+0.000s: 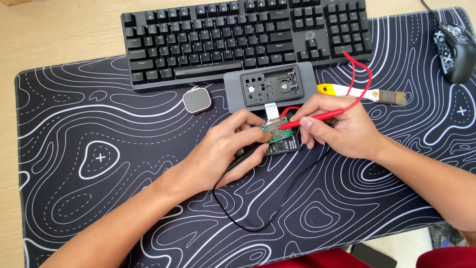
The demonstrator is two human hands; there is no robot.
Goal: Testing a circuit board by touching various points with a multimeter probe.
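At the middle of the black patterned desk mat (99,124) lies a small green circuit board (279,135). The left hand (228,149), coming from 7 o'clock, has its grip closed on a black probe (248,151). The right hand (342,126), from 4 o'clock, pinches a red probe (310,118), its tip on the board. At 12 o'clock sit a grey device shell (270,88) and a black keyboard (245,37).
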